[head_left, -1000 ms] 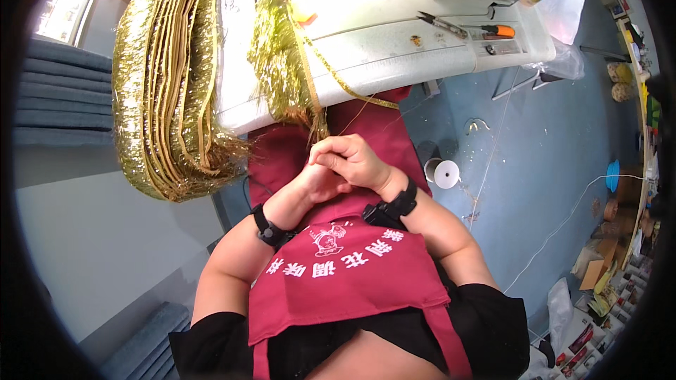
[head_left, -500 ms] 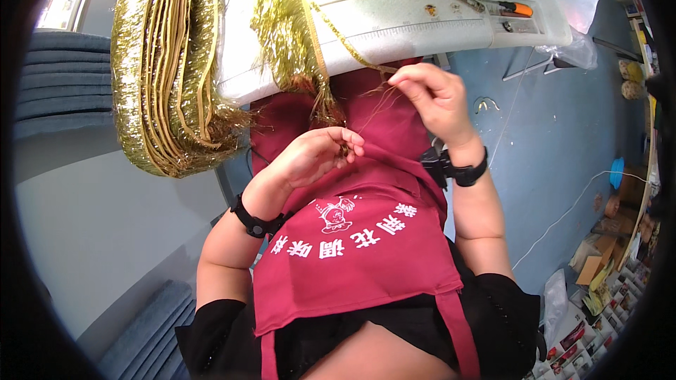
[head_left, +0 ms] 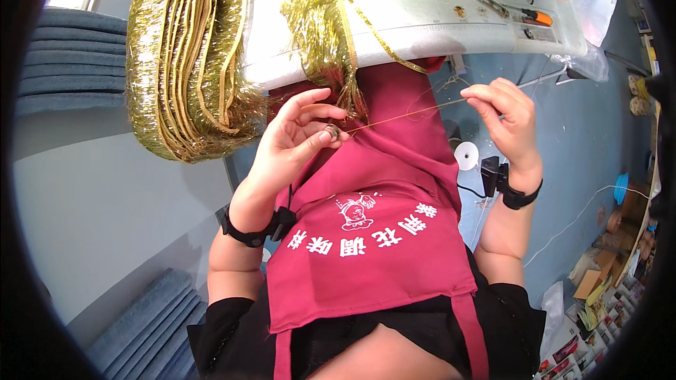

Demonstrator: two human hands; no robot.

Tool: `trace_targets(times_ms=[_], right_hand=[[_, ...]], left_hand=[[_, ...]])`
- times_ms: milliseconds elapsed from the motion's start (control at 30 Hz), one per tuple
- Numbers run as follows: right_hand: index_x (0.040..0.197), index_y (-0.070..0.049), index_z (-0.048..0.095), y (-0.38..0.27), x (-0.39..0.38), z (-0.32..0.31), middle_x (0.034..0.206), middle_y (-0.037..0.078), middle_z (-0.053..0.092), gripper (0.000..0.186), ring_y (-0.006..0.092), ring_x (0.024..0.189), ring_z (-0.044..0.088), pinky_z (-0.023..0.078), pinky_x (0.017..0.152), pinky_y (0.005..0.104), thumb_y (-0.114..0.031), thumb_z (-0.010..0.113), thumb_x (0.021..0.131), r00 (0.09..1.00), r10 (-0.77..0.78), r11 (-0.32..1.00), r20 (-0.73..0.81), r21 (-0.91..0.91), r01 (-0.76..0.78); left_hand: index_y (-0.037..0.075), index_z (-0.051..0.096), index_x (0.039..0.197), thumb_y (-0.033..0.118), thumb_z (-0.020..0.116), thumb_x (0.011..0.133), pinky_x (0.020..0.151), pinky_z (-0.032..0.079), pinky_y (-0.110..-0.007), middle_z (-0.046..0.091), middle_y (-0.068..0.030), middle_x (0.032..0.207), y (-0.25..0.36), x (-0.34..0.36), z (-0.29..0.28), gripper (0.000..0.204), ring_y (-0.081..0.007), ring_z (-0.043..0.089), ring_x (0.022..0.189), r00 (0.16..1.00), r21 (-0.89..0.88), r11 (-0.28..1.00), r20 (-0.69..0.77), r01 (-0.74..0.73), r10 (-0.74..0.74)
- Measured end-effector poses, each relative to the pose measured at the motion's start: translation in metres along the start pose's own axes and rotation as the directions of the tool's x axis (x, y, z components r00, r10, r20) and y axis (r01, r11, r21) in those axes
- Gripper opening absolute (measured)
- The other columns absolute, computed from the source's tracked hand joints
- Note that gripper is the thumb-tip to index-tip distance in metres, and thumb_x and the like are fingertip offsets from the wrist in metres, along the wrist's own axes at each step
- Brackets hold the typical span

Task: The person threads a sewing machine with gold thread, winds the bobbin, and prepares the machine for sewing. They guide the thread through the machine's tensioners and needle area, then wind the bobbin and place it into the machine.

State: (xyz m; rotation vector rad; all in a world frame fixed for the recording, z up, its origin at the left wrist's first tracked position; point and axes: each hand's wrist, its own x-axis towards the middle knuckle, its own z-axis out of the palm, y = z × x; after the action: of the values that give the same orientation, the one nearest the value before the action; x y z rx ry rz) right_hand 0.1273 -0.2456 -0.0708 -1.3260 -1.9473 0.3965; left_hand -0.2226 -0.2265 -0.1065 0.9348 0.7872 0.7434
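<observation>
My left hand (head_left: pixel 299 130) holds a small metallic object (head_left: pixel 332 131), perhaps a bobbin, between thumb and fingers over the maroon apron (head_left: pixel 380 253). My right hand (head_left: pixel 508 116) pinches a fine golden thread (head_left: pixel 401 116), stretched across from the left hand. A hanging bunch of gold tinsel fringe (head_left: pixel 313 28), with a narrow sequined band, lies just beyond my left hand. A thick folded bundle of gold fringe (head_left: pixel 186 56) rests at the table's left.
A white work table (head_left: pixel 415 28) carries thread snips (head_left: pixel 486 1) and an orange-handled tool (head_left: pixel 536 17). Blue-grey folded fabric (head_left: pixel 70 56) is at the left. A white spool (head_left: pixel 466 155) sits on the floor (head_left: pixel 577 141); clutter and white cords run along the right.
My hands have parted from being clasped: the right moved out to the right with the thread, lengthening the span, and the left shifted slightly, now showing the small metallic object.
</observation>
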Motion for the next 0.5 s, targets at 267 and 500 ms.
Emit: trace_targets(times_ms=[267, 500], right_hand=[[0.129, -0.01, 0.066, -0.023, 0.008, -0.015, 0.125, 0.01, 0.066, 0.031, 0.0266, 0.102, 0.068, 0.055, 0.076, 0.0342, -0.007, 0.063, 0.099, 0.88, 0.166, 0.811, -0.446, -0.447, -0.379], [0.124, -0.002, 0.066, -0.064, 0.024, 0.011, 0.12, 0.013, 0.071, 0.03, 0.0246, 0.102, 0.069, 0.054, 0.089, 0.0348, -0.021, 0.064, 0.101, 0.946, -0.058, 0.988, -0.318, 0.116, 0.1]], left_hand=[[0.0, 0.044, 0.142, -0.015, 0.056, 0.096, 0.1, 0.056, -0.037, 0.056, -0.0087, 0.112, 0.019, -0.018, 0.006, 0.05, -0.0258, 0.068, 0.111, 0.989, 0.078, 0.987, -0.027, -0.143, 0.145], [-0.002, 0.056, 0.129, -0.018, 0.057, 0.092, 0.092, 0.056, -0.034, 0.057, -0.01, 0.112, 0.05, -0.038, 0.031, 0.04, -0.0258, 0.069, 0.108, 0.943, 0.177, 0.927, 0.032, -0.331, 0.331]])
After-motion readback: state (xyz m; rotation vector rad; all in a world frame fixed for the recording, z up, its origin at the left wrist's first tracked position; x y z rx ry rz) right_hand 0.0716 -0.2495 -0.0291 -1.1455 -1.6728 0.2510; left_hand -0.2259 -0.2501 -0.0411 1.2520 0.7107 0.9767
